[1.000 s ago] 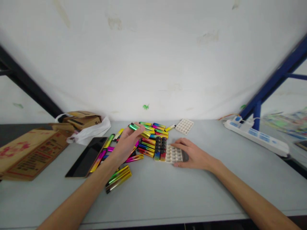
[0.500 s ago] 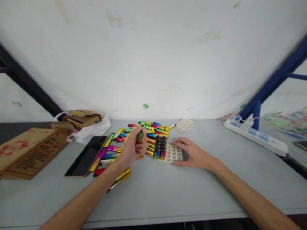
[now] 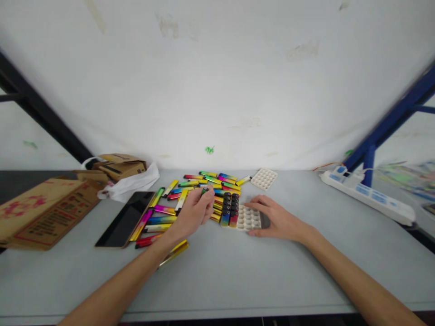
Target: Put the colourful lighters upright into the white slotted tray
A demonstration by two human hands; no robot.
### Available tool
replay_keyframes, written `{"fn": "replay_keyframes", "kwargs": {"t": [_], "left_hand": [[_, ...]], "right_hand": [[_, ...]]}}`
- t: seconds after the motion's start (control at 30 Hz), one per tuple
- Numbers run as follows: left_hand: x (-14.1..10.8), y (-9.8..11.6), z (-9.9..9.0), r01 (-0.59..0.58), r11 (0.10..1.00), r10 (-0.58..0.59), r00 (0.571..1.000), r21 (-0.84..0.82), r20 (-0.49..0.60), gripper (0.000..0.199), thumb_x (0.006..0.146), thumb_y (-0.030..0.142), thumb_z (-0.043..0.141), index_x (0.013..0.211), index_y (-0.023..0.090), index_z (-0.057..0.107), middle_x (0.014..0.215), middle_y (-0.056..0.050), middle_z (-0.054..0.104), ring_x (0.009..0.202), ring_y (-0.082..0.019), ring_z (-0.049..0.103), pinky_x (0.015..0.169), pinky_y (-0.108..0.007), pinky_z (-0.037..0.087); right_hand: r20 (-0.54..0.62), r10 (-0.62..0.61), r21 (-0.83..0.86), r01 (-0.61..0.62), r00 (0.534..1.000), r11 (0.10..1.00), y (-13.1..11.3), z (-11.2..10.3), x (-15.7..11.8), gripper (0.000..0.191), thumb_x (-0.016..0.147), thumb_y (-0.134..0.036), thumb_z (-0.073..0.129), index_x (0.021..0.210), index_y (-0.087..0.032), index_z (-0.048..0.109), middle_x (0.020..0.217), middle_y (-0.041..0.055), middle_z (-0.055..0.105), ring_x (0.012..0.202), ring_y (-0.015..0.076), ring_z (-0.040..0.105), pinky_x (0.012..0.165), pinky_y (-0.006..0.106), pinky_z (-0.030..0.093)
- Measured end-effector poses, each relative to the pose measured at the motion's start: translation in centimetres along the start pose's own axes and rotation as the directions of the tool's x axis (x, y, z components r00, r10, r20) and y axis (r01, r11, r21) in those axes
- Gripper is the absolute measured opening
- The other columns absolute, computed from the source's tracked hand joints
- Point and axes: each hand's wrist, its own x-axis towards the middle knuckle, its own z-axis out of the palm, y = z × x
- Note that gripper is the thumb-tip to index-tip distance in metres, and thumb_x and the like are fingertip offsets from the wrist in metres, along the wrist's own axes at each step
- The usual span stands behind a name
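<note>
My left hand (image 3: 197, 209) is closed, with a small dark-green tip showing at the top of its fist. It appears to be a lighter, mostly covered by the fingers. Just right of it, a pale tray (image 3: 248, 218) of round hollows lies on the table. Upright lighters (image 3: 231, 208) with black tops and shiny blue or red bodies fill its left side in two columns. My right hand (image 3: 273, 218) grips the tray's right edge, thumb in front, fingers behind. Many loose lighters (image 3: 165, 220) in metallic yellow, pink, blue and green lie around and beyond my left hand.
A second pale tray (image 3: 264, 179) lies near the wall. A dark tablet (image 3: 125, 219), a cardboard box (image 3: 50, 213) and a white bag (image 3: 132, 184) are at left. A white power strip (image 3: 369, 195) lies at right. Metal posts flank the table (image 3: 238, 276).
My left hand has turned and lowered slightly towards the tray, covering more of the green item. My right hand stays on the tray's edge. The whole view has shifted slightly.
</note>
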Motion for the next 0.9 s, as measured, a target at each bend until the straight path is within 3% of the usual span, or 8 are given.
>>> {"fn": "replay_keyframes", "kwargs": {"t": [0.2,0.37,0.43,0.57,0.67,0.8,0.9], "left_hand": [[0.3,-0.5,-0.3,0.035,0.999,-0.035,0.999,0.007,0.009,0.047,0.089,0.06,0.059,0.07,0.023,0.038,0.049,0.011,0.032,0.034,-0.005,0.026,0.033,-0.017,0.018],[0.9,-1.0,-0.9,-0.112,0.994,0.112,0.992,-0.007,0.06,0.039,0.096,0.053,0.057,0.079,0.022,0.042,0.051,0.011,0.036,0.041,-0.007,0.039,0.042,-0.018,0.035],[1.1,-0.7,-0.9,-0.124,0.992,0.125,0.991,-0.024,0.041,0.034,0.098,0.05,0.057,0.084,0.023,0.043,0.053,0.011,0.037,0.042,-0.006,0.036,0.044,-0.018,0.037],[1.7,0.8,-0.3,-0.066,0.998,0.066,0.998,0.0,0.009,0.033,0.097,0.054,0.059,0.091,0.024,0.045,0.06,0.011,0.043,0.038,-0.004,0.023,0.035,-0.014,0.023],[2.6,2.0,0.7,-0.082,0.997,0.082,0.996,0.006,0.044,0.037,0.093,0.054,0.066,0.086,0.022,0.049,0.06,0.011,0.042,0.037,-0.003,0.022,0.033,-0.017,0.029],[4.4,3.2,2.7,-0.203,0.977,0.203,0.979,0.057,0.018,0.039,0.093,0.053,0.065,0.079,0.017,0.06,0.063,0.004,0.055,0.048,-0.008,0.049,0.054,-0.024,0.052],[5.2,3.1,4.0,-0.232,0.953,0.228,0.973,0.192,0.047,0.044,0.095,0.055,0.06,0.079,0.015,0.068,0.072,-0.005,0.071,0.067,-0.015,0.064,0.068,-0.026,0.054]], "right_hand": [[-0.003,0.0,0.0,0.0,1.0,1.0,0.0,0.0,0.0,0.072,0.082,-0.054,0.08,0.141,-0.018,0.058,0.127,0.0151,0.06,0.12,0.031,0.057,0.108,0.046,0.049],[-0.007,-0.006,0.0,0.006,1.0,1.0,0.2,0.3,0.1,0.075,0.081,-0.056,0.081,0.141,-0.017,0.058,0.128,0.0154,0.06,0.121,0.0311,0.056,0.108,0.047,0.047],[-0.016,-0.01,0.005,0.011,1.0,1.0,0.2,0.3,0.1,0.076,0.081,-0.057,0.081,0.141,-0.016,0.058,0.128,0.0156,0.06,0.12,0.0312,0.057,0.108,0.047,0.047],[-0.028,-0.016,0.018,0.017,0.999,1.0,0.2,0.3,0.2,0.076,0.08,-0.058,0.081,0.141,-0.017,0.059,0.127,0.0152,0.061,0.117,0.0311,0.058,0.105,0.047,0.048],[-0.031,-0.027,0.009,0.027,0.999,1.0,0.2,0.2,0.3,0.076,0.081,-0.059,0.08,0.14,-0.016,0.059,0.124,0.0152,0.062,0.115,0.0309,0.058,0.104,0.047,0.049],[-0.03,-0.036,-0.005,0.035,0.999,0.999,0.3,0.2,0.3,0.078,0.082,-0.06,0.078,0.141,-0.014,0.059,0.125,0.0161,0.061,0.115,0.0311,0.058,0.104,0.047,0.048],[-0.026,-0.032,-0.017,0.032,0.999,0.999,0.4,0.3,0.2,0.079,0.082,-0.061,0.077,0.143,-0.014,0.058,0.125,0.0161,0.061,0.115,0.0313,0.058,0.104,0.046,0.048]]}}
